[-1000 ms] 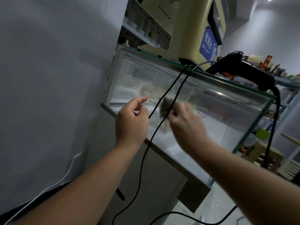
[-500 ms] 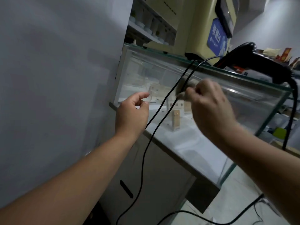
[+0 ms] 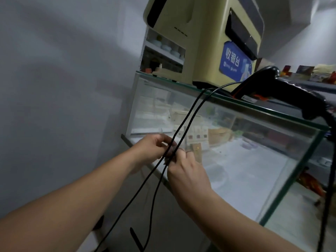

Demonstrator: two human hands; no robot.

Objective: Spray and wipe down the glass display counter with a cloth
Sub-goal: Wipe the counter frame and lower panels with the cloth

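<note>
The glass display counter (image 3: 254, 171) fills the middle and right, with small boxes and packets inside behind its front pane. My left hand (image 3: 151, 148) and my right hand (image 3: 187, 173) meet at the pane's lower left part. Between their fingertips sits a small dark wad of cloth (image 3: 171, 152), pinched from both sides and mostly hidden by fingers. Two black cables (image 3: 190, 115) hang from the counter top and cross right in front of the cloth. No spray bottle is in view.
A beige cash register machine (image 3: 200, 44) with a blue sign and a black barcode scanner (image 3: 276, 90) stand on the glass top. A grey wall (image 3: 63, 106) is close on the left. Below is a white cabinet with a black handle (image 3: 135, 239).
My right hand came down from the upper part of the pane to the lower left with the cloth. My left hand closed in and now touches the cloth too. The view tilted upward.
</note>
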